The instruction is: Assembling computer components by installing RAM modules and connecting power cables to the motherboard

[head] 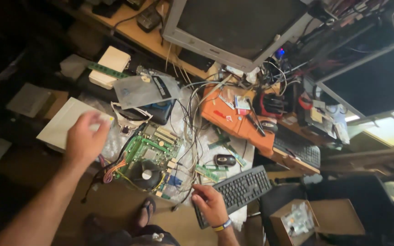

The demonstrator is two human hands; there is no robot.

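Note:
My left hand [85,137] reaches out over the corner of a flat white box [59,124], fingers curled and blurred; whether it holds anything cannot be told. Just right of it lies a green motherboard [153,152] with a round black fan [146,174] and coloured wires. My right hand [209,203], with a band on the wrist, rests on the near left end of a black keyboard [242,187], fingers spread. A black mouse [225,160] lies just beyond the keyboard.
A grey monitor [238,27] stands at the back over tangled cables [192,114]. An orange case [233,119], a second keyboard [303,152], a grey antistatic bag [144,90] and memory sticks [211,172] crowd the bench. An open cardboard box [315,221] sits at right. My sandalled foot [147,210] shows below.

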